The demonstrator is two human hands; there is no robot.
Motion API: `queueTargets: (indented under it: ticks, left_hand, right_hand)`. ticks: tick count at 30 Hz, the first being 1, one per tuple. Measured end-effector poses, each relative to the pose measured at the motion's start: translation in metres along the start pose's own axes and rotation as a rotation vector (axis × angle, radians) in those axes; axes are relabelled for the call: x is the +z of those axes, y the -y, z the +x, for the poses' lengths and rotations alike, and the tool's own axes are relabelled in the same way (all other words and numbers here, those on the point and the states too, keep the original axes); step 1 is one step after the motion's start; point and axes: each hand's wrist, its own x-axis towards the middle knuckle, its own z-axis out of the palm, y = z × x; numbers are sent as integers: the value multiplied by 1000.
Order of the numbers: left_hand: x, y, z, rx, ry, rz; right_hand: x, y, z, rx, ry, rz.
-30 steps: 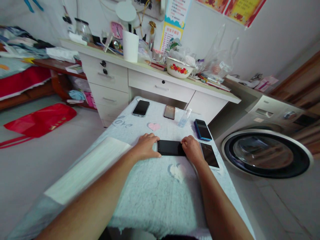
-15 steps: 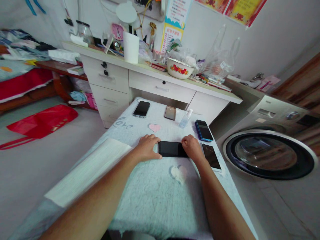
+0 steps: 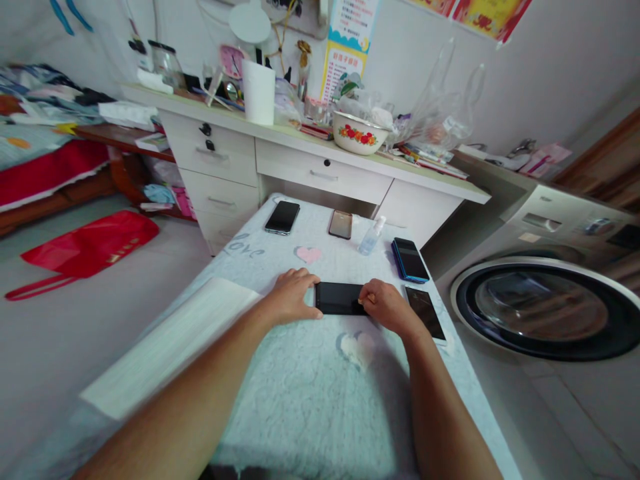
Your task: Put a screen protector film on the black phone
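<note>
A black phone (image 3: 340, 298) lies sideways and flat on the cloth-covered table (image 3: 310, 393). My left hand (image 3: 294, 297) grips its left end, with the thumb at the lower corner and the fingers at the upper one. Over the right part of the screen is my right hand (image 3: 384, 303), its fingers curled together; what they hold, if anything, is hidden. Just right of that hand lies a white-framed device (image 3: 425, 313) with a dark screen. Beyond it are stacked dark phones with blue edges (image 3: 411, 259).
Toward the far edge lie another phone (image 3: 283, 217), a brown phone case (image 3: 341, 225) and a clear spray bottle (image 3: 371, 236). A folded white cloth (image 3: 170, 347) lies at the left. Behind stands a white desk (image 3: 220, 148); a washing machine (image 3: 550, 293) is at right.
My right hand has moved slightly left and inward over the phone's screen. My left hand keeps its place at the left end. The view has shifted a little.
</note>
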Motion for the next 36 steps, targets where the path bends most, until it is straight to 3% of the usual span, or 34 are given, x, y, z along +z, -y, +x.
queueTargets:
  ticks: [7,16,23,36]
  left_hand:
    - [0,2,0,12,-5,-5]
    - [-1,-1,-1,-3,6,2]
    - [-2,-1,-1,-4,14,-1]
    - [-1,-1,-1,0,-3,-7]
  right_hand:
    - [-11,5,-9,8,123,90]
    - [6,-16,3,55,-104,-78]
    - [16,-15,14,122,-206,-140]
    - [23,4,22,47,-170,-94]
